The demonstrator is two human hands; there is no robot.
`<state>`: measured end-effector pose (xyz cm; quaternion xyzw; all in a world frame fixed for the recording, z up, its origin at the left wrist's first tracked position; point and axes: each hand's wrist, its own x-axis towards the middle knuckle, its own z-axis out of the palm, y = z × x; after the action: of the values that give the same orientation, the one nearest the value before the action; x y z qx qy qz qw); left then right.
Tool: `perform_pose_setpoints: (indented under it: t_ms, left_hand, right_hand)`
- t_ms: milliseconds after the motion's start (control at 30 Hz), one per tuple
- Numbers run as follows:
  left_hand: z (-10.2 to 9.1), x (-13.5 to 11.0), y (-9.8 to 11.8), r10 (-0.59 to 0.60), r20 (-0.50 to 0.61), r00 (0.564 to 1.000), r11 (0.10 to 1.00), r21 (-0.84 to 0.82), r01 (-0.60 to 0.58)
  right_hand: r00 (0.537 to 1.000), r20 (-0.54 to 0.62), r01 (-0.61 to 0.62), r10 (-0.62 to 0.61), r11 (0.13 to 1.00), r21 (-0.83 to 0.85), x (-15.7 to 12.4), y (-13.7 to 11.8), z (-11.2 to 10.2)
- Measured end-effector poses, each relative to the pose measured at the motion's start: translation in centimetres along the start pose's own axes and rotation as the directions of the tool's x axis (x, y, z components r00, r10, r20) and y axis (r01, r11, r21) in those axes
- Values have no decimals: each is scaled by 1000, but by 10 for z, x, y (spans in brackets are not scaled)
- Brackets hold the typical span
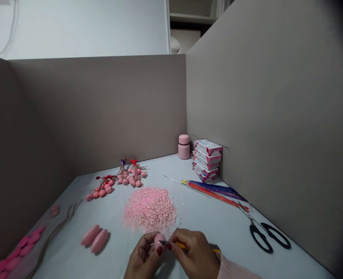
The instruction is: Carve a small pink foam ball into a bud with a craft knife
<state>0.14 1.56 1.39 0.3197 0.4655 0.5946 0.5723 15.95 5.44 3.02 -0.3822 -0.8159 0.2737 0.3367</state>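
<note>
My left hand is closed round a small pink ball at the near edge of the table. My right hand pinches a thin yellow-handled tool whose dark tip touches the ball. Just beyond the hands lies a heap of pink flakes. Two pink oval lumps lie to the left of my left hand.
Bunches of pink balls on twigs lie further back. Pink petal shapes and bare twigs are at the left. Black scissors, coloured sticks, stacked small boxes and a pink jar are at the right. Grey partitions enclose the table.
</note>
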Motion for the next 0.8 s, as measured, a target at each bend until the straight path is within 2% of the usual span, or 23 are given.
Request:
perform_pose_setpoints:
  t_ms: [133, 367, 500, 633, 800]
  left_hand:
    - [0, -1, 0, 68, -1, 998, 998, 11, -68]
    - [0, -1, -2, 8, 40, 999, 1000, 13, -9]
    - [-6, 3, -6, -2, 15, 1000, 1000, -20, 3]
    - [-8, 4, -6, -14, 41, 999, 999, -32, 15]
    - [-4, 2, -4, -7, 87, 996, 1000, 15, 6]
  right_hand:
    - [1000, 14, 20, -20, 1000, -19, 0, -4, 1]
    - [996, -28, -89, 87, 994, -69, 4, 8, 0]
    - [999, -21, -45, 45, 999, -16, 3, 2, -1]
    - [1000, 10, 12, -12, 1000, 12, 1, -4, 1]
    - [998, -27, -58, 57, 997, -45, 4, 6, -1]
